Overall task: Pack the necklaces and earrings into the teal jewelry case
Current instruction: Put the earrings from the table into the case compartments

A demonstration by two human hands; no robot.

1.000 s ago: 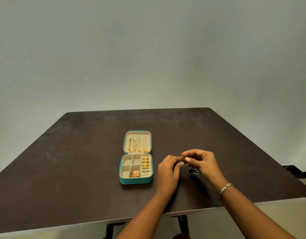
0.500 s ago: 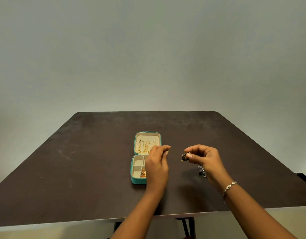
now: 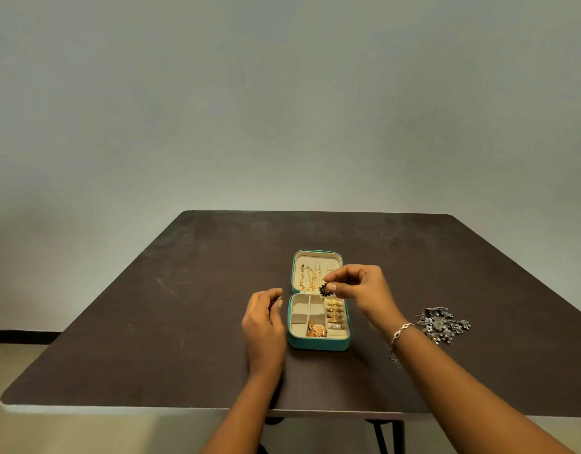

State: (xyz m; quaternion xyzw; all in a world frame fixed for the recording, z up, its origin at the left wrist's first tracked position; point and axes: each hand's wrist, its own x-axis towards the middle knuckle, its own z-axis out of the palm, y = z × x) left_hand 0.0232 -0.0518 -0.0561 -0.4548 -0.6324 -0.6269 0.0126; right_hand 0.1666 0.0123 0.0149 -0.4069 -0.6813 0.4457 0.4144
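The teal jewelry case (image 3: 318, 344) lies open on the dark table (image 3: 184, 306). Gold necklaces (image 3: 310, 277) hang in its lid. Gold rings (image 3: 335, 312) fill the right column of the tray, and a small gold piece (image 3: 316, 330) lies in a front compartment. My right hand (image 3: 364, 290) pinches a small dark round earring (image 3: 324, 290) over the hinge between lid and tray. My left hand (image 3: 264, 317) hovers just left of the case with fingers curled; something tiny may sit at its fingertips, but it is too small to tell. A pile of silver jewelry (image 3: 443, 324) lies to the right.
A silver bracelet (image 3: 401, 334) sits on my right wrist. The table's front edge (image 3: 151, 409) runs close to me, with metal legs below it. A plain wall stands behind the table.
My right hand carried the dark earring leftward, from beside the case to above its hinge. My left hand moved off the case to its left side. The view shifted, and the silver pile came fully into sight.
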